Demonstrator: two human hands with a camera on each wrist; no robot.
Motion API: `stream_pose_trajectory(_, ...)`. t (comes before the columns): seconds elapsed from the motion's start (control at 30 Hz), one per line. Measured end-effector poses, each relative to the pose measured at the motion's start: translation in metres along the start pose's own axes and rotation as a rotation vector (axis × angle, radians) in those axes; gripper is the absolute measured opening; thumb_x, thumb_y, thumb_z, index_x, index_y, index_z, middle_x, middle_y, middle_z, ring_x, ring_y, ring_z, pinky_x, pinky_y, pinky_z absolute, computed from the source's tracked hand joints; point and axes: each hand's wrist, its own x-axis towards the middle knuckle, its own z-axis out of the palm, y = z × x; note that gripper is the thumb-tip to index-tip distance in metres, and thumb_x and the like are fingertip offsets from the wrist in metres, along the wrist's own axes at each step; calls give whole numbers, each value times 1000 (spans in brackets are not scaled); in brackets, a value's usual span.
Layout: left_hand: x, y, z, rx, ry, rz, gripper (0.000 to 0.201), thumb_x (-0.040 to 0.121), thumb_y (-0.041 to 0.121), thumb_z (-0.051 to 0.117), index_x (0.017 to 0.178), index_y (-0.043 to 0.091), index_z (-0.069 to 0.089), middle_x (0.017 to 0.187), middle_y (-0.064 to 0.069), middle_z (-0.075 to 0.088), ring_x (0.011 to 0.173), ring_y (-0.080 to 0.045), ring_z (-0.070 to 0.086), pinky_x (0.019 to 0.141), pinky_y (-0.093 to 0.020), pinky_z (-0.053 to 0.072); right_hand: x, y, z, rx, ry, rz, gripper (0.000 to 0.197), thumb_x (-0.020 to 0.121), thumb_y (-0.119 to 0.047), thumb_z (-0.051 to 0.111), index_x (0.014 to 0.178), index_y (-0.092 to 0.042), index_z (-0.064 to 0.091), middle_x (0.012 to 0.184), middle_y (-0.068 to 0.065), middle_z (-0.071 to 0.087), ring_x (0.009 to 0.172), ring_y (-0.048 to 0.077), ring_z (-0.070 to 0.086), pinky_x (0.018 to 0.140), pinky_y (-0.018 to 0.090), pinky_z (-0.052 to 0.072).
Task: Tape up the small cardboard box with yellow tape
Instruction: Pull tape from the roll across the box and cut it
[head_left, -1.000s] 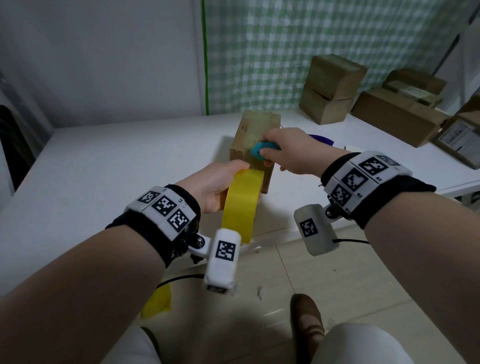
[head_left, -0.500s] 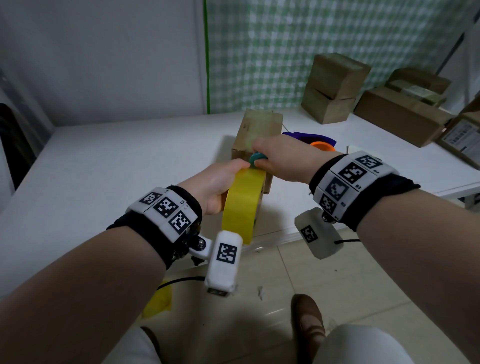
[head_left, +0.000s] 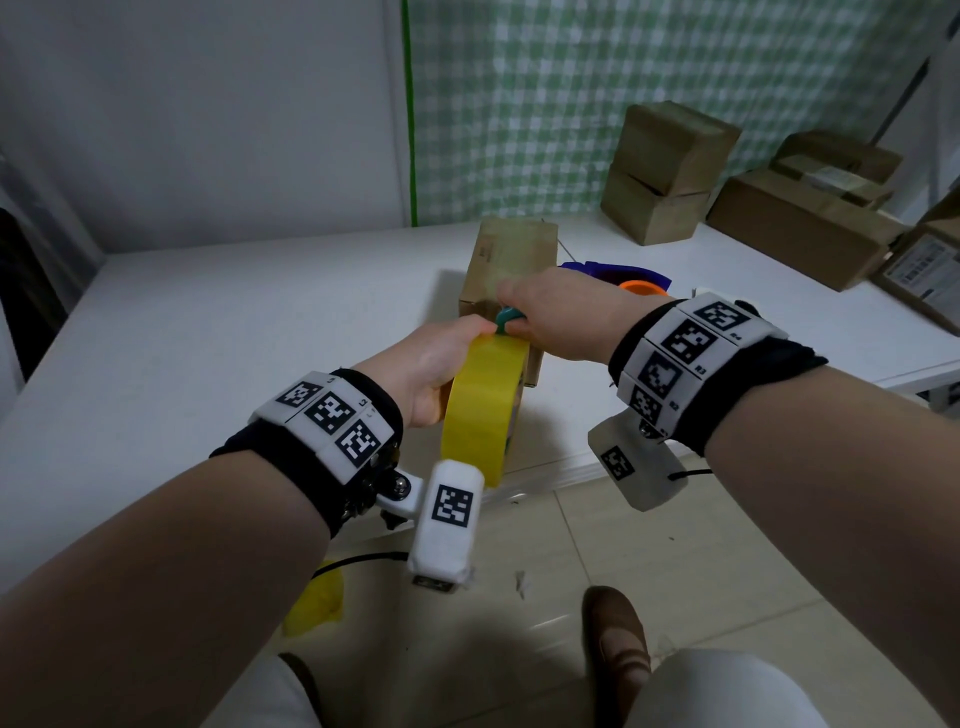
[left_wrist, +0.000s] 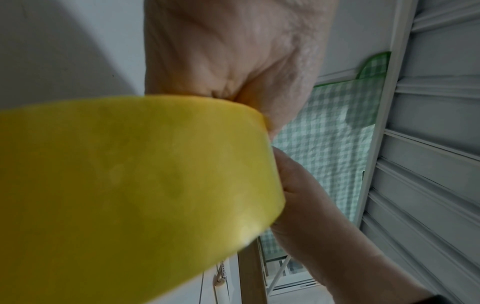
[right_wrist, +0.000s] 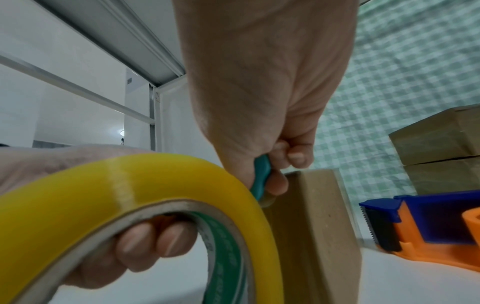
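left hand (head_left: 426, 364): grasping the yellow tape roll (head_left: 480, 405); fingertips (right_wrist: 155, 240) curl through the core from inside, roll stands on edge, held just off the desk's near edge.
right hand (head_left: 561, 322): clenched round a small teal tool (head_left: 505, 321), thumb and fingers pinching it; tool sits right at the top of the roll, touching or nearly touching the tape. What the tool is, cannot tell.
small cardboard box (head_left: 511, 275): directly beyond both hands, standing upright on the desk (head_left: 234, 332), close to the near edge. Right hand rests against its near top corner. In the right wrist view the box edge is just beside the teal tool (right_wrist: 262, 176).
tape to box: roll's top is next to the box's near face; whether a strip is already stuck on, cannot tell.
tape dispenser (right_wrist: 420, 224): blue and orange, on the desk just right of the box, beyond the right hand, toothed blade facing the box.
other boxes (head_left: 670, 171): stacked far right of the right hand, well apart, along the checked curtain.
open room: bare desk left of the left hand and beyond it; right side crowded.
floor: yellow scrap (head_left: 317, 603) below the left forearm.
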Motion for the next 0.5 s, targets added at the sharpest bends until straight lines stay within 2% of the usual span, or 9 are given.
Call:
stream_pose_trajectory(0.1,0,0,1,6,7,-3,21,92,30,53,96,10,60,71,-10,64,45,-17,64,46,-25,55,-1,0,-1,-35,-20,-10,26,98,-23,41,120,-11,49,114,10,60,97,23,56,72,29,38)
stream_pose_trajectory(0.27,1,0,0,11,17,-11,22,91,30,54,98,10,59,73,-10,64,50,-18,64,48,-26,56,-2,1,-2,-30,-16,-15,26,98,-21,40,120,-12,49,114,10,60,86,17,48,72,29,37)
stream_pose_trajectory(0.4,1,1,1,22,20,-23,24,92,32,52,99,11,59,72,-9,64,54,-19,63,48,-25,55,-5,7,-2,-58,-31,-17,28,98,-22,40,122,-13,48,113,11,60,93,22,53,72,30,38)
stream_pose_trajectory(0.5,2,1,1,28,17,-22,25,92,33,52,101,10,59,69,-9,65,52,-19,64,48,-25,54,-7,11,-3,-79,-45,1,28,98,-23,40,124,-14,48,113,11,60,92,23,53,71,31,38)
